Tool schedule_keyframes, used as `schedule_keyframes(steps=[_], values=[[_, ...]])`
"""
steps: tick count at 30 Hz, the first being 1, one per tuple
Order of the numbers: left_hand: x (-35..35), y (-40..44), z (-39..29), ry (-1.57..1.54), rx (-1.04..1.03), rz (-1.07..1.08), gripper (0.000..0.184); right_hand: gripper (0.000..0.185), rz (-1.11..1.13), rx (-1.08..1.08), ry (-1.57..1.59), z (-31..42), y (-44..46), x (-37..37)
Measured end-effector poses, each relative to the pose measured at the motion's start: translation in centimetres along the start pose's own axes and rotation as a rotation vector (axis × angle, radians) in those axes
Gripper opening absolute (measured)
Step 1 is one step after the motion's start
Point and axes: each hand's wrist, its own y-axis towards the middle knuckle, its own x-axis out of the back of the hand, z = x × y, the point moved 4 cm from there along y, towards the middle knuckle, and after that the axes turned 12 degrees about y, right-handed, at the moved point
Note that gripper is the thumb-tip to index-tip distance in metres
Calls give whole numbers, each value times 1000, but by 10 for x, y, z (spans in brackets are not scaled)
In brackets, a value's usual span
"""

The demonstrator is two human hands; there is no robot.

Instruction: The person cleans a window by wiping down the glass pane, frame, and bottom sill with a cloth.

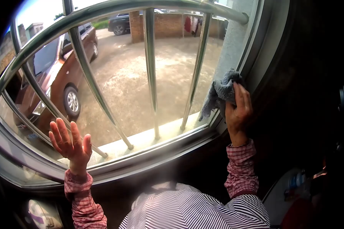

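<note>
My right hand [239, 108] grips a bunched blue-grey cloth [222, 91] at the lower right corner of the window, against the frame [252, 53]. Part of the cloth hangs down to the left over the glass. On the left, my left hand [72, 145] is raised with its fingers stretched out and holds nothing. It is in front of the lower left of the window pane; whether the palm touches the glass I cannot tell. Both forearms wear red checked sleeves.
Metal bars [151, 65] stand beyond the glass, above a pale sill [168, 131]. Outside are a brown car [53, 72], a dark car [120, 23] and a brick wall [160, 27]. Indoors, a white object [42, 213] lies at lower left, with dim items at lower right.
</note>
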Motion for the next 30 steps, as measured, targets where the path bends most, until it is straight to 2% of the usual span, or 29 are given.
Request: schedule_keyframes(steps=[2,4,6,9,11,12,13,15,18,21,24,28,30], values=[[-1,1,-1,-2,-1,-6,56,56,111,-130,31,9,-62,-21],[-1,0,-1,-5,-2,-7,56,44,99,-262,223,25,-110,-36],[0,4,-1,-3,-7,-14,55,42,185,-413,466,42,-146,-48],[1,6,-2,4,-7,-13,55,40,281,-687,767,56,-162,-58],[1,7,-1,-2,-6,-24,54,39,250,-880,1020,57,-116,-40],[1,8,-1,-6,-5,-27,54,37,192,-829,996,46,-90,-27],[1,8,-1,3,-6,-20,53,35,31,-668,1009,37,-56,-12],[0,10,-1,-9,-18,-54,53,41,-229,-368,761,22,12,26],[0,10,0,-17,-25,-75,52,44,-390,-96,80,1,85,55],[-2,13,1,-33,-29,-101,51,35,-238,68,-111,-4,104,39],[0,15,2,-47,-21,-97,51,42,-68,216,-95,0,60,15],[2,16,0,-35,-16,-103,51,52,7,-76,29,-9,-64,-20],[1,17,1,-59,-19,-111,51,51,109,-283,102,-10,-129,-34]])
